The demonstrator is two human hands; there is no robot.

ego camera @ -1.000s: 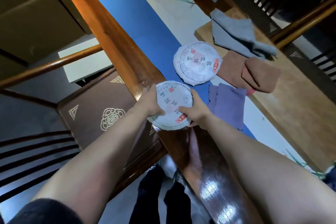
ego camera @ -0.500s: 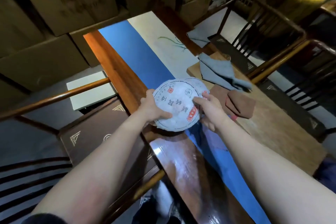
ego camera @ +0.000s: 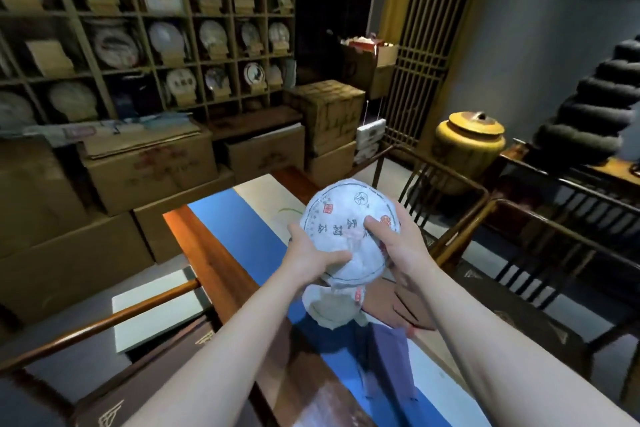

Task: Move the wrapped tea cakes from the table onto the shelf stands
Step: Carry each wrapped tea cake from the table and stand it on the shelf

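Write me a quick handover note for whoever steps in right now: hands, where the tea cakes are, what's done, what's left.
Left hand and right hand both grip one wrapped tea cake, lifted above the table.
A second wrapped cake lies on the table's blue runner below it.
The shelf stands across the room behind stacked boxes, with many cakes displayed on it.
Done: first cake picked up.
Left: carry it to a shelf stand, then fetch the second.
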